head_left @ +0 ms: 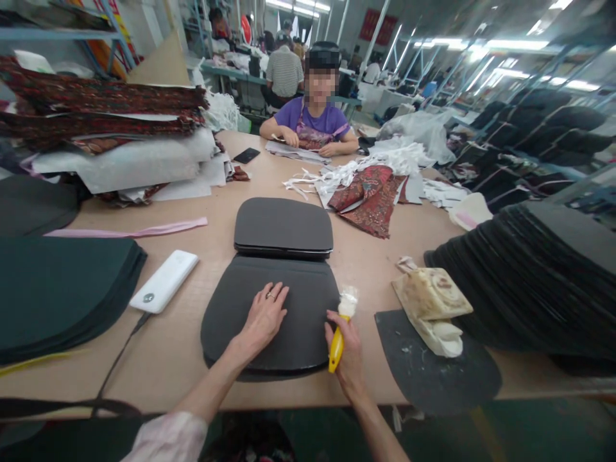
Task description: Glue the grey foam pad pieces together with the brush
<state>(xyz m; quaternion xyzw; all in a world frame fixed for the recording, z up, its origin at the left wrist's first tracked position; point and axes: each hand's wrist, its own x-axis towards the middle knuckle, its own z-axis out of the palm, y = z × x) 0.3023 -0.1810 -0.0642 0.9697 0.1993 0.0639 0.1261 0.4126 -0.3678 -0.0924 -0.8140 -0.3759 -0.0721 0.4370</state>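
Note:
My left hand (266,314) lies flat, fingers stretched out, on a stack of dark grey rounded panels (303,321) at the table's front. In my right hand (349,350) is a paintbrush (337,343) with a yellow handle, its pale bristles pointing away from me; the hand is at the stack's right edge. Just beyond lies a second, smaller stack of dark grey panels (283,221). To the right, a crusted, cream-coloured container (437,292) sits partly on a single dark panel (433,378) with whitish specks on it.
A tall pile of dark panels (534,276) stands at right, dark green pieces (58,295) at left. A white power bank (165,281) with a cable lies between. Patterned fabric (368,199) and a phone (247,155) lie farther back. A person in purple (312,119) sits across the table.

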